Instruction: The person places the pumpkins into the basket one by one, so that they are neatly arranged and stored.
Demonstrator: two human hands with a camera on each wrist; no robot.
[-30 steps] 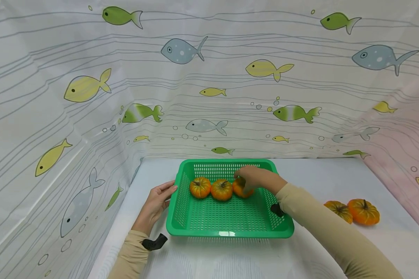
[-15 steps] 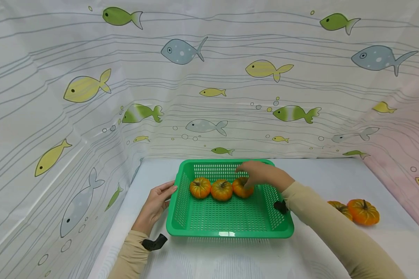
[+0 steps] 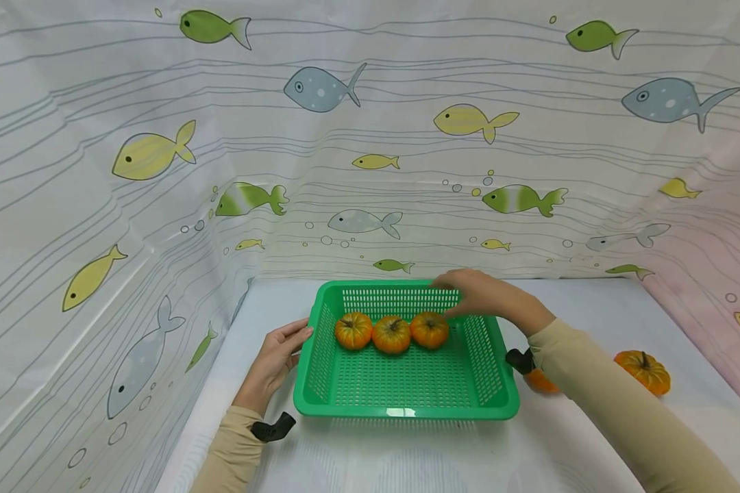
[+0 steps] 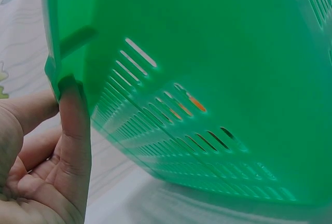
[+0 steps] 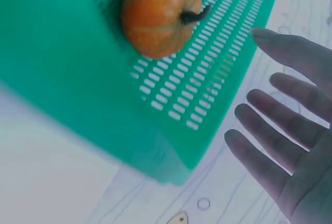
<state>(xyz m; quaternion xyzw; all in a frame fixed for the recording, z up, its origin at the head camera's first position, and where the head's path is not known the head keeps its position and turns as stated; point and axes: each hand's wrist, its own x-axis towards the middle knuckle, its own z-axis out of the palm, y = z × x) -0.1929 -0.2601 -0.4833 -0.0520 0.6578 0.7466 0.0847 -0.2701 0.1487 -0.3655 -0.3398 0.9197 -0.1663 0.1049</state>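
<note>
A green slotted plastic basket [image 3: 345, 411] holds three small orange pumpkins in a row: a left one [image 3: 353, 332], a middle one [image 3: 391, 335] and a right one [image 3: 429, 331]. My left hand [image 3: 276, 357] pinches the basket's left rim; the left wrist view shows thumb and finger on either side of the green wall [image 4: 233, 53]. Over the back right corner, my right hand [image 3: 490, 296] is raised, holding nothing. In the right wrist view its fingers [image 5: 280, 105] are spread, apart from the right pumpkin [image 5: 155, 19].
On the white table [image 3: 567, 308] to the right of the basket lies another pumpkin [image 3: 644, 373]. Orange of a further pumpkin [image 3: 540, 381] shows beside the right sleeve [image 3: 617, 394], which covers part of that area. A fish-patterned sheet [image 3: 370, 192] forms the walls behind and at both sides.
My right hand has come off the right pumpkin, moving up and to the right. The left hand, basket and its pumpkins have stayed put. The sleeve now covers one table pumpkin and uncovers another.
</note>
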